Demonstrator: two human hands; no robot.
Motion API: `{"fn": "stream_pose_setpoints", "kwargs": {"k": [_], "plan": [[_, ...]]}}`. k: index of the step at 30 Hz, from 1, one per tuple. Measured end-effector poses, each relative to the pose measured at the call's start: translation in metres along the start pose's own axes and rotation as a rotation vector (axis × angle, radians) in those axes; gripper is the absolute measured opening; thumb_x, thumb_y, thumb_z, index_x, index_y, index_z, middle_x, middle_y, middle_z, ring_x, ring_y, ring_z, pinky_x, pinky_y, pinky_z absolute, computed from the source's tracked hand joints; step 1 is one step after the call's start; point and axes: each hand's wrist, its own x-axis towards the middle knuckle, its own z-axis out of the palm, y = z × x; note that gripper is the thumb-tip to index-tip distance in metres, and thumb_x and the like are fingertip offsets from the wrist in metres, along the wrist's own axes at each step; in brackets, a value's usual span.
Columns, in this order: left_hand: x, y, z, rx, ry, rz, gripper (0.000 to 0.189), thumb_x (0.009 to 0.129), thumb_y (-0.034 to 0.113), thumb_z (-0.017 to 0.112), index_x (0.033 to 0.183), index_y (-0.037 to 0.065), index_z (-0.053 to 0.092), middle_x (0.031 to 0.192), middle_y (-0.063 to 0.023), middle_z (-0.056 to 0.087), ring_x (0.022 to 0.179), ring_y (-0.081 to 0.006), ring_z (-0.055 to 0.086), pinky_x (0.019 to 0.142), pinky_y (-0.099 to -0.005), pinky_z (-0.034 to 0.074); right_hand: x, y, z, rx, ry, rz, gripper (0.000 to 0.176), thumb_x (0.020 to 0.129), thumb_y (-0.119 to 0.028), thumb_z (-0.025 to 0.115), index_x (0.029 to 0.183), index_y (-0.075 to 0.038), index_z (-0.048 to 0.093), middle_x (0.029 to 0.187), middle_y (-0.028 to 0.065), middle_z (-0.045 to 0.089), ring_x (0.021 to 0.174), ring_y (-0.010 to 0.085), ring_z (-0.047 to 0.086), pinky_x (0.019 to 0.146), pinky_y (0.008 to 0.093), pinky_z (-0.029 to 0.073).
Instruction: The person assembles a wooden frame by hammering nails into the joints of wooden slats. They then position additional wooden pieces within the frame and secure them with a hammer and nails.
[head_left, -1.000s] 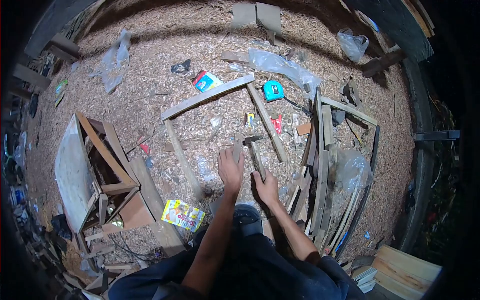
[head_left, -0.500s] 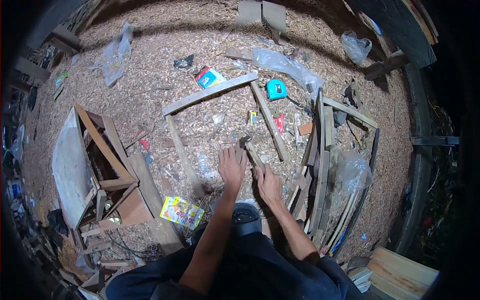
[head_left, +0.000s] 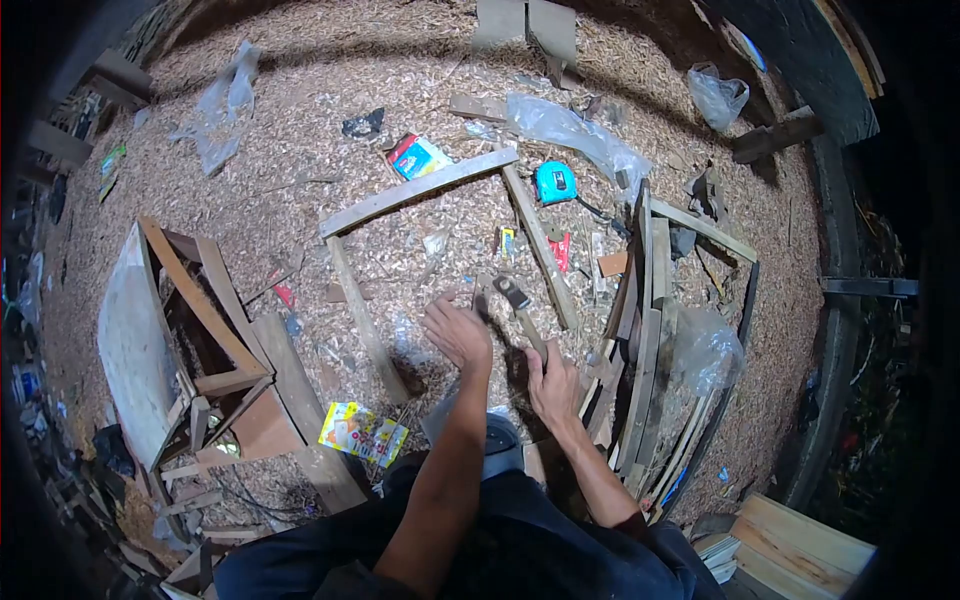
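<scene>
My right hand (head_left: pixel 553 388) is closed round the wooden handle of a hammer (head_left: pixel 513 293), whose dark metal head points away from me. Just left of the hammer head, my left hand (head_left: pixel 458 334) is bent inward, its thumb against a small greyish upright piece (head_left: pixel 482 292); what the fingers hold I cannot tell. Both hands are low over the shavings, inside a three-sided arrangement of wooden strips: a top strip (head_left: pixel 420 192), a left strip (head_left: pixel 362 315) and a right strip (head_left: pixel 540 248).
A turquoise tape measure (head_left: pixel 555 182) lies beyond the right strip. Long boards (head_left: pixel 640 370) are stacked at the right, near a clear plastic bag (head_left: pixel 708 350). A wooden frame structure (head_left: pixel 205 310) stands at the left. A yellow wrapper (head_left: pixel 363 433) lies near my knee.
The hammer head has moved right and slightly down, away from my left hand, as my right hand drew back toward me. My left hand has shifted slightly left, its fingers turning outward.
</scene>
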Motion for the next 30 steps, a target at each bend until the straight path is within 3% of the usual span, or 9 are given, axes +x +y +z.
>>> {"fn": "stream_pose_setpoints", "kwargs": {"k": [7, 11, 15, 17, 20, 23, 24, 27, 30], "plan": [[0.001, 0.000, 0.001, 0.030, -0.038, 0.030, 0.016, 0.080, 0.012, 0.058, 0.094, 0.007, 0.051, 0.100, -0.0121, 0.048, 0.100, -0.0305, 0.047, 0.084, -0.0423, 0.035, 0.006, 0.017, 0.007, -0.138, -0.087, 0.003, 0.033, 0.097, -0.035, 0.055, 0.092, -0.003, 0.053, 0.061, 0.0241, 0.059, 0.056, 0.0467, 0.059, 0.050, 0.0537, 0.044], [0.002, 0.000, -0.001, 0.014, -0.027, 0.043, 0.015, 0.081, 0.013, 0.060, 0.093, 0.008, 0.052, 0.099, -0.0113, 0.049, 0.099, -0.0303, 0.047, 0.084, -0.0421, 0.035, -0.004, 0.012, 0.012, 0.054, 0.087, -0.120, 0.029, 0.096, -0.030, 0.059, 0.093, -0.003, 0.052, 0.062, 0.0251, 0.059, 0.058, 0.0462, 0.060, 0.052, 0.0538, 0.044], [0.004, -0.007, 0.003, -0.011, -0.048, 0.090, 0.016, 0.081, 0.014, 0.060, 0.094, 0.009, 0.053, 0.098, -0.0093, 0.051, 0.098, -0.0294, 0.048, 0.084, -0.0412, 0.034, 0.012, 0.028, 0.033, -0.178, -0.125, 0.013, 0.030, 0.095, -0.030, 0.060, 0.094, -0.002, 0.052, 0.064, 0.0275, 0.059, 0.062, 0.0471, 0.061, 0.052, 0.0540, 0.044], [0.004, -0.012, 0.004, 0.015, 0.017, 0.191, 0.024, 0.084, 0.031, 0.063, 0.096, 0.011, 0.055, 0.095, -0.0080, 0.052, 0.096, -0.0270, 0.049, 0.081, -0.0398, 0.035, 0.008, 0.005, 0.008, -0.183, -0.119, 0.000, 0.029, 0.096, -0.030, 0.059, 0.093, -0.002, 0.052, 0.062, 0.0263, 0.059, 0.061, 0.0471, 0.061, 0.051, 0.0539, 0.044], [0.006, -0.010, -0.002, -0.082, -0.064, 0.172, 0.020, 0.078, 0.013, 0.058, 0.098, 0.009, 0.054, 0.097, -0.0077, 0.054, 0.097, -0.0275, 0.048, 0.084, -0.0402, 0.033, 0.004, -0.003, -0.003, 0.123, 0.057, -0.107, 0.029, 0.095, -0.030, 0.060, 0.092, -0.002, 0.052, 0.059, 0.0242, 0.058, 0.057, 0.0462, 0.060, 0.050, 0.0520, 0.043], [0.007, -0.011, -0.002, 0.002, -0.106, 0.175, 0.020, 0.078, 0.013, 0.058, 0.098, 0.009, 0.055, 0.096, -0.0076, 0.054, 0.097, -0.0274, 0.049, 0.084, -0.0403, 0.034, 0.002, 0.020, 0.024, 0.139, 0.087, -0.114, 0.030, 0.095, -0.030, 0.060, 0.092, -0.001, 0.053, 0.059, 0.0244, 0.058, 0.057, 0.0456, 0.060, 0.049, 0.0519, 0.043], [0.007, -0.009, -0.001, 0.025, -0.116, 0.161, 0.017, 0.079, 0.012, 0.058, 0.096, 0.010, 0.056, 0.096, -0.0080, 0.054, 0.096, -0.0276, 0.049, 0.084, -0.0408, 0.034, 0.012, 0.020, 0.027, -0.153, -0.035, -0.107, 0.031, 0.095, -0.031, 0.061, 0.093, -0.001, 0.054, 0.059, 0.0246, 0.058, 0.057, 0.0450, 0.061, 0.049, 0.0525, 0.045], [0.008, -0.009, 0.001, -0.022, -0.081, 0.206, 0.015, 0.080, 0.013, 0.059, 0.093, 0.010, 0.056, 0.096, -0.0084, 0.054, 0.096, -0.0280, 0.049, 0.084, -0.0412, 0.034, 0.009, 0.019, 0.019, -0.236, -0.136, -0.041, 0.031, 0.095, -0.031, 0.060, 0.094, 0.000, 0.056, 0.059, 0.0249, 0.058, 0.057, 0.0445, 0.061, 0.049, 0.0530, 0.045], [0.007, -0.009, 0.004, 0.011, -0.093, 0.202, 0.015, 0.080, 0.013, 0.060, 0.094, 0.010, 0.058, 0.097, -0.0088, 0.054, 0.097, -0.0287, 0.049, 0.084, -0.0419, 0.034, 0.006, 0.001, -0.001, -0.098, -0.060, -0.062, 0.029, 0.095, -0.029, 0.061, 0.092, -0.001, 0.054, 0.059, 0.0246, 0.057, 0.056, 0.0446, 0.060, 0.049, 0.0525, 0.043]]}}
